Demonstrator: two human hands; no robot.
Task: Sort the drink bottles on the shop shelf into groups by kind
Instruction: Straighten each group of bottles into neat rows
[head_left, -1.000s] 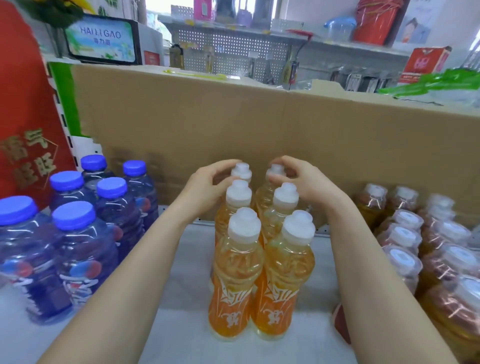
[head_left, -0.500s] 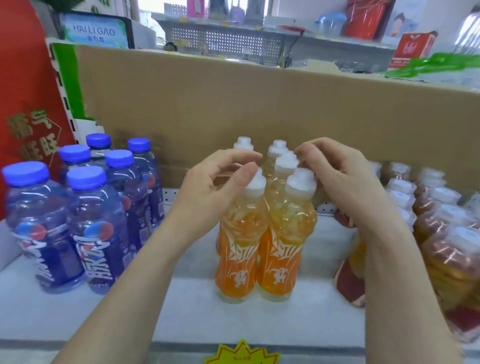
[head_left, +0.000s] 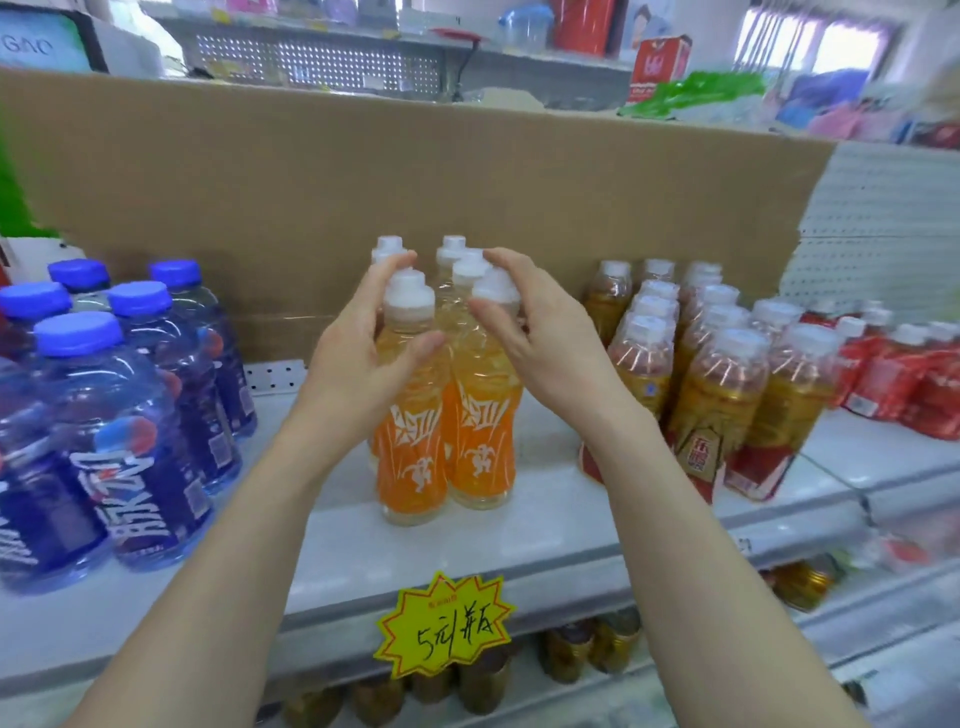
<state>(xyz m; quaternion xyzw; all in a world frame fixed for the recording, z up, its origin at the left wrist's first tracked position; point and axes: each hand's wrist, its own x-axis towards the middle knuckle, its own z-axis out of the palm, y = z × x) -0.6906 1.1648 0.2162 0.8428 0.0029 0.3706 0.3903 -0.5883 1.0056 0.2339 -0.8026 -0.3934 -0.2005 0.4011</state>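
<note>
1. nearest, a yellow star-shaped price tag (head_left: 444, 623) hangs on the front lip of the white shelf (head_left: 545, 540).
2. in the middle of the shelf stand the orange bottles (head_left: 453, 248), white-capped, upright and packed close in two rows.
3. the left hand (head_left: 358, 364) curls round the neck of the left front bottle (head_left: 413, 457), thumb across the front, fingers behind the cap.
4. the right hand (head_left: 540, 348) curls round the top of the right front bottle (head_left: 485, 441), fingertips over the cap, thumb by the neck.
5. left of them, apart, is a group of blue-capped bottles (head_left: 130, 441).
6. right of them stand amber bottles (head_left: 717, 395), with red-labelled bottles (head_left: 893, 379) further right.
7. behind all the rows a cardboard sheet (head_left: 467, 182) stands upright.
</note>
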